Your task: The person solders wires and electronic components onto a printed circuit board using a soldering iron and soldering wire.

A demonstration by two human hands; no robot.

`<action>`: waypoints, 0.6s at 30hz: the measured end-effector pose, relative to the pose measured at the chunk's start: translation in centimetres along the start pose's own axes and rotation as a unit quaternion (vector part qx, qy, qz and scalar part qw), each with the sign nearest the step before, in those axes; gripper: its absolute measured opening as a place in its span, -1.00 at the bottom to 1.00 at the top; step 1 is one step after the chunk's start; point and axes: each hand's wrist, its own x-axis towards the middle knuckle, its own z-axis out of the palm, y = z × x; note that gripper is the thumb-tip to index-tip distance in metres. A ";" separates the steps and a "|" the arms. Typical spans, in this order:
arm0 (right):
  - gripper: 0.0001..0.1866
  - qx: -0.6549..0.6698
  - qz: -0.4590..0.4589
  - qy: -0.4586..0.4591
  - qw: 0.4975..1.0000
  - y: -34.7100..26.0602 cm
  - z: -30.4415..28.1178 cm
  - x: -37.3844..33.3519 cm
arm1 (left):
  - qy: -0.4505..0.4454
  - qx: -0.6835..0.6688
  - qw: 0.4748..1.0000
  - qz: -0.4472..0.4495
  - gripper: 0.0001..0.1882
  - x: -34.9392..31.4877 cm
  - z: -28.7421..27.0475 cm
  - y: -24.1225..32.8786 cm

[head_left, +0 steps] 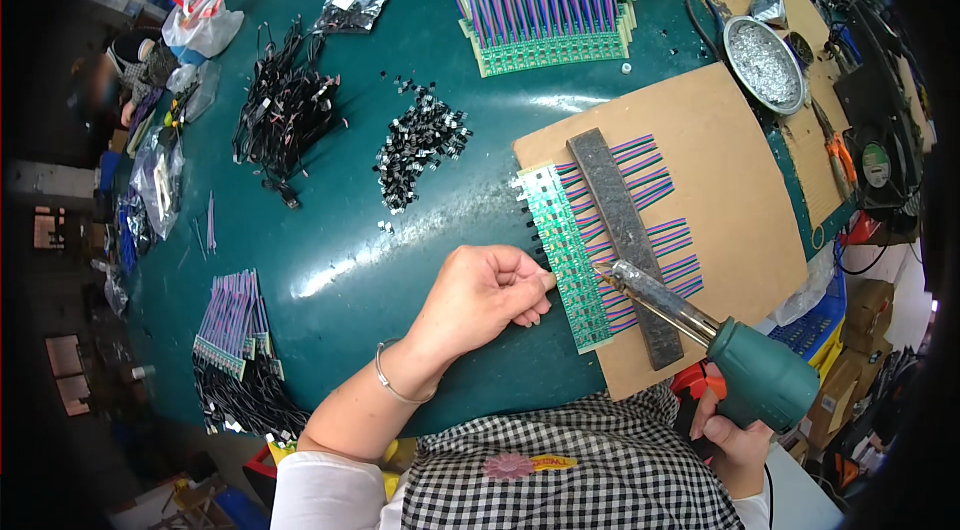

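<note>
A strip of green circuit boards lies along the left edge of a brown board, with purple, pink and dark wires fanning to its right. A dark grey bar rests across those wires. My left hand is closed in a pinch at the strip's left edge; whatever is between its fingertips is hidden. Small black parts sit along that edge, farther up. My right hand grips a green soldering gun with a red trigger. Its tip is over the wire ends beside the strip.
Loose black connectors and tangled black cables lie on the green table. Wired boards stand at the back, another bundle at left. A silver bowl and orange-handled pliers are at far right.
</note>
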 end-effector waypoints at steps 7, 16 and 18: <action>-0.34 -0.062 0.028 -0.027 0.997 0.7 0.2 -0.3 | -0.018 -0.052 0.998 -0.001 -0.85 0.3 -0.2 -0.2; -0.47 -0.120 0.065 -0.058 0.989 0.6 0.5 0.0 | -0.019 -0.056 0.998 -0.010 -0.87 0.5 -0.2 -0.3; -0.49 -0.137 0.059 -0.059 0.987 0.8 0.4 0.0 | -0.022 -0.054 0.998 -0.011 -0.87 0.5 -0.1 -0.2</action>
